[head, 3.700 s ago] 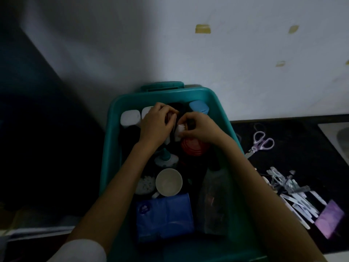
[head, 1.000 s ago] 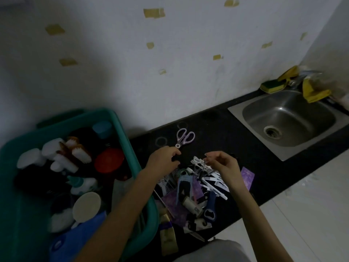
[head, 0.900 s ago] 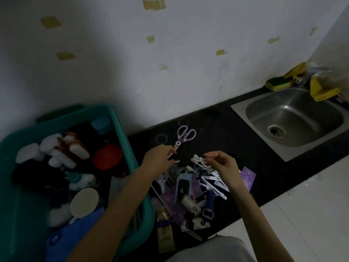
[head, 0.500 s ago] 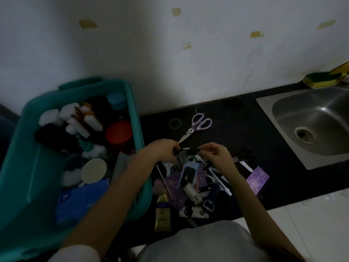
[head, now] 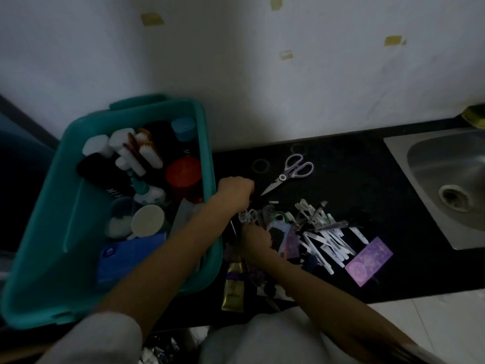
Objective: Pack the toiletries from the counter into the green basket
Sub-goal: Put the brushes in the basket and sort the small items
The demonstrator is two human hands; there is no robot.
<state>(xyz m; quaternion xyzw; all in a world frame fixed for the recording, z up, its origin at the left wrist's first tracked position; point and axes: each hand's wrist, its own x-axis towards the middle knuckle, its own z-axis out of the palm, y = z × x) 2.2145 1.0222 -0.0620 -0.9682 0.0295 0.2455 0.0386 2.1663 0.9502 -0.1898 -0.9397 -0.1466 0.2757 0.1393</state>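
The green basket (head: 207,153) stands at the left end of the black counter (head: 354,179), filled with bottles, brushes, a red-lidded jar (head: 183,172) and a blue tissue pack (head: 126,258). My left hand (head: 233,191) hovers just right of the basket's rim with its fingers curled, apparently round a small dark item. My right hand (head: 256,239) is down in the pile of small toiletries (head: 309,227); its fingers are hidden. A gold tube (head: 232,287) lies by the right wrist. Purple-handled scissors (head: 291,173) lie behind the pile.
White clips (head: 325,245) and a purple card (head: 368,261) lie on the right side of the pile. A steel sink (head: 446,187) is set into the counter at far right, with a sponge (head: 475,118) behind it. A white wall backs the counter.
Both hands left the basket and came to the pile on the counter. In the last half second the right hand dropped lower into the pile while the left stayed by the scissors' tip.
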